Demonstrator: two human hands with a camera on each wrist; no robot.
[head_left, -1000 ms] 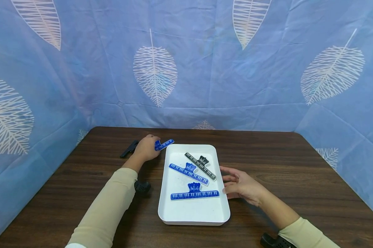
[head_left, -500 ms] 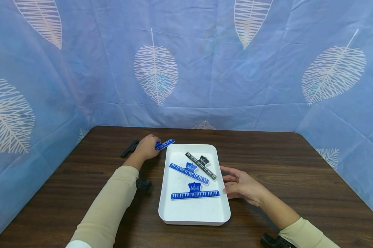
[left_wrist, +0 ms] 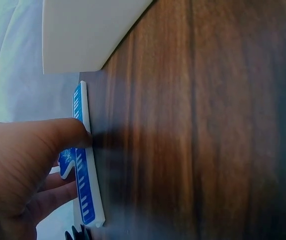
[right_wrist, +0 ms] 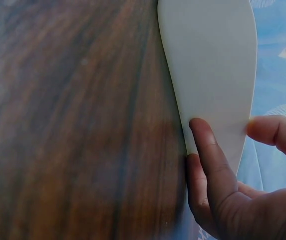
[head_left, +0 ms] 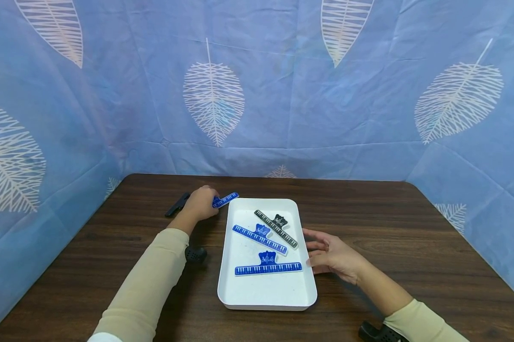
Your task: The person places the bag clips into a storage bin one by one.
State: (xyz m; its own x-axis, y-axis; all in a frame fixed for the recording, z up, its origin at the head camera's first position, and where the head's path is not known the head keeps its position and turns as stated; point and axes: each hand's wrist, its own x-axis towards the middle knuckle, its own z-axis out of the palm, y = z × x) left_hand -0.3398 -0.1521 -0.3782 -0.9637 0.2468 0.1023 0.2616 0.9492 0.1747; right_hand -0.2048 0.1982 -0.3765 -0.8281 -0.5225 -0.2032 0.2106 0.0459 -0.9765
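My left hand [head_left: 200, 204] pinches a blue music clip [head_left: 227, 200] with a piano-key bar, just off the far left corner of the white tray [head_left: 265, 293]. In the left wrist view the thumb lies over the bar of this clip [left_wrist: 84, 187], its lower edge close to the tabletop. My right hand [head_left: 335, 256] touches the tray's right side with relaxed fingers; the right wrist view shows fingertips against the tray wall [right_wrist: 210, 65] and one at its rim. Inside the tray lie a black music clip [head_left: 275, 229] and two blue ones, the middle clip [head_left: 260, 240] and the near clip [head_left: 268, 269].
A black clip-like object [head_left: 177, 204] lies on the brown wooden table [head_left: 368, 209], left of my left hand. Behind the table hangs a blue cloth [head_left: 265, 95] with white leaf prints. Each wrist wears a black device, such as the left wrist device [head_left: 195, 255].
Almost nothing differs: the left hand and its blue clip shift only slightly with the view. The right hand stays at the tray, and the clips inside lie as before.
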